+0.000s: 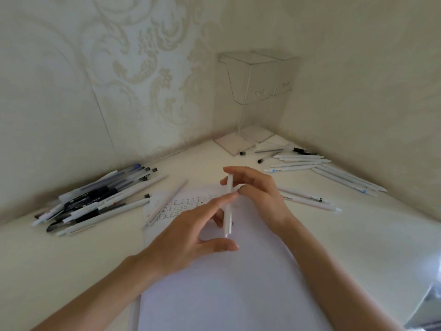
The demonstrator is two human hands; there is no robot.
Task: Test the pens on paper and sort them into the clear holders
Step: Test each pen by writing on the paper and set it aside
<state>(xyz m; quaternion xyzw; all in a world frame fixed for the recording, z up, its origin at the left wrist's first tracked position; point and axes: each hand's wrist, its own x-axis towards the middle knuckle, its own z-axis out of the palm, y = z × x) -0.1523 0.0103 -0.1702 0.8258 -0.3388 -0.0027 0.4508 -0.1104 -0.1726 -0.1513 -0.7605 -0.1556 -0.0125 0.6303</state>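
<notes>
A white pen (228, 206) stands nearly upright over the sheet of paper (229, 283). My right hand (260, 194) holds its upper part between thumb and fingers. My left hand (191, 232) touches the pen's middle with its forefinger, its thumb spread below the lower end. Rows of handwritten marks (176, 207) cover the paper's far left part. Two clear holders (253, 77) stand in the far corner, with nothing visible inside.
A heap of black, blue and white pens (95, 199) lies at the left. Several white pens (317, 166) lie at the right near the wall, two more (307, 199) beside my right wrist. One white pen (167, 203) rests on the paper's left edge.
</notes>
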